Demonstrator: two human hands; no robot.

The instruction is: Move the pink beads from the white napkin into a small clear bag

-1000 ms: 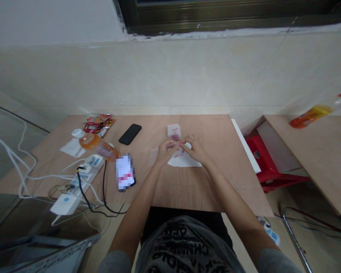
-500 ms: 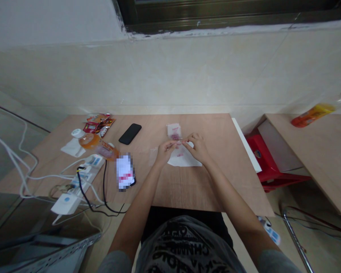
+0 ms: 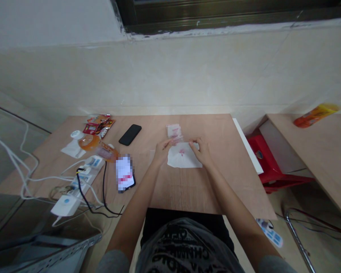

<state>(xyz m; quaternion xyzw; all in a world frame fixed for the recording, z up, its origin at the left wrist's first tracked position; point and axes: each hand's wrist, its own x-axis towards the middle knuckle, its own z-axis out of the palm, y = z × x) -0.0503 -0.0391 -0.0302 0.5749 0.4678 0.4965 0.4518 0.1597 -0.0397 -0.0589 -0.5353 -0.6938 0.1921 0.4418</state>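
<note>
A white sheet of paper [image 3: 184, 161] lies on the table, with a small cluster of pinkish-red bits [image 3: 182, 152] on it. My left hand [image 3: 161, 151] is at the paper's left edge, its fingers pinched on a small clear plastic bag [image 3: 178, 140]. Over the paper's right edge is my right hand [image 3: 201, 151], thumb and forefinger a little apart, with nothing visible between them. Just beyond the bag lies a small packet with pinkish-red contents or print [image 3: 174, 130]; which of these I cannot tell.
To the left are a black phone [image 3: 130, 134], a second phone with a lit, blurred screen [image 3: 125, 172], an orange drink bottle [image 3: 98, 147], snack wrappers [image 3: 99, 125] and a power strip [image 3: 78, 185] with cables. A red stool [image 3: 269, 159] stands at right.
My right hand has come away from the left and moved slightly right, letting go of the clear bag. More of the paper and its pinkish-red bits now shows between my hands.
</note>
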